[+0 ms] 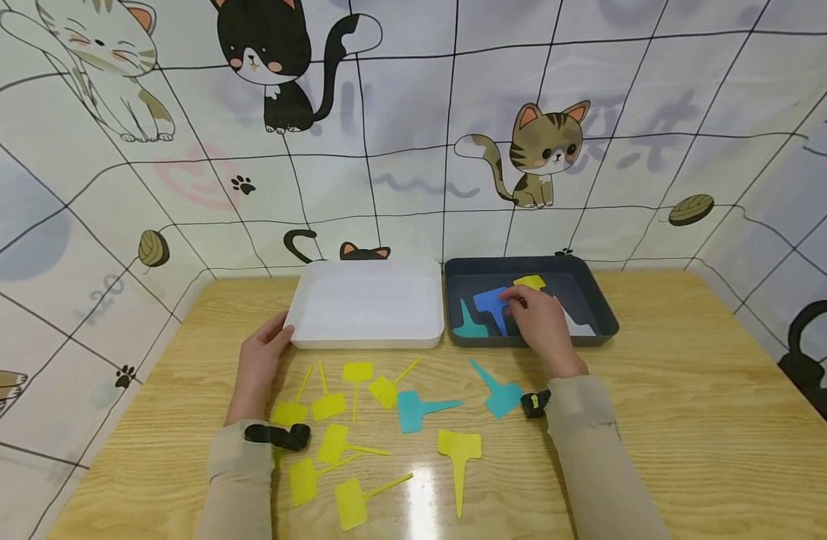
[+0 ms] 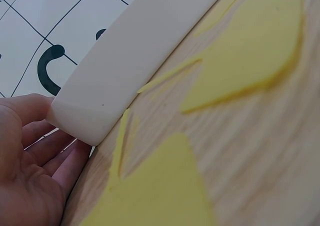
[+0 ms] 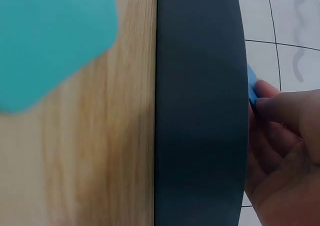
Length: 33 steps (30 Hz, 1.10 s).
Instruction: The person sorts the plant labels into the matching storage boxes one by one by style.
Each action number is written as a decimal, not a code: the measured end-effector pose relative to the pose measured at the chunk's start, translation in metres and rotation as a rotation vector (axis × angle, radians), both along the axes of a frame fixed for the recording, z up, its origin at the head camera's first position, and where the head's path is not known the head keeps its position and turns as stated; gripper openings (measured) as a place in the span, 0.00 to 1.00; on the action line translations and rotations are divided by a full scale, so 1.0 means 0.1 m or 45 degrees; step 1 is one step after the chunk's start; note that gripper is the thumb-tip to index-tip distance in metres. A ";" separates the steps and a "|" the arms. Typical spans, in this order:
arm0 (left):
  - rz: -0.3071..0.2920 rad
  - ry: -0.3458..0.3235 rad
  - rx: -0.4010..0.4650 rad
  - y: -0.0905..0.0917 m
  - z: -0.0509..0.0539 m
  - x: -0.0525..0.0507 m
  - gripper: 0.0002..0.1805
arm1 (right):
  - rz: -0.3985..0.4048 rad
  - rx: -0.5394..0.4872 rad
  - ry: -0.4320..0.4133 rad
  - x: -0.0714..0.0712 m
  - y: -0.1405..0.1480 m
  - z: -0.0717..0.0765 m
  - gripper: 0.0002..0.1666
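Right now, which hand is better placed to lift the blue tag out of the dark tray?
Right, I'd say: the right hand pinches the blue tag in the dark tray. The left hand is farther off, holding the white tray's near left corner.

There's room over the desk [image 1: 677,375] right of the dark tray [image 1: 484,342], but look, yellow tags [image 1: 350,504] clutter the surface before the white tray [image 1: 366,307]!

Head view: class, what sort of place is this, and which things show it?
Probably an indoor tabletop work corner: a wood-grain table, a cat-patterned backdrop rising behind it, and a white tray beside a dark tray.
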<state>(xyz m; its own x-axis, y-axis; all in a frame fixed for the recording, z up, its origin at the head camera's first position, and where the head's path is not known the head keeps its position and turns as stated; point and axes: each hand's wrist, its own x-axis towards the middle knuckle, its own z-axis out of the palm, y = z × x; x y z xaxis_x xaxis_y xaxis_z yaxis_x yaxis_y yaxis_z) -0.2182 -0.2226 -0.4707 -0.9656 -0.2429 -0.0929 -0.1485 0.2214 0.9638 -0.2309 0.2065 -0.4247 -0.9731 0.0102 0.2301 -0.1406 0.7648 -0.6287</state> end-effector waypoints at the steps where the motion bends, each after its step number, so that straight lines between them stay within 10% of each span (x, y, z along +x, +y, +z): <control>1: 0.000 -0.001 0.004 0.00 0.00 0.00 0.27 | -0.001 0.003 0.007 0.00 0.00 0.00 0.11; 8: -0.001 0.009 0.026 0.01 0.02 0.00 0.26 | 0.017 0.035 0.062 -0.02 0.01 -0.01 0.12; 23: 0.006 -0.002 0.024 0.01 0.01 0.01 0.26 | 0.224 0.118 -0.251 -0.02 -0.01 -0.05 0.20; 33: -0.004 0.014 0.022 0.01 0.01 0.01 0.26 | 0.253 0.177 -0.273 -0.01 -0.04 -0.06 0.20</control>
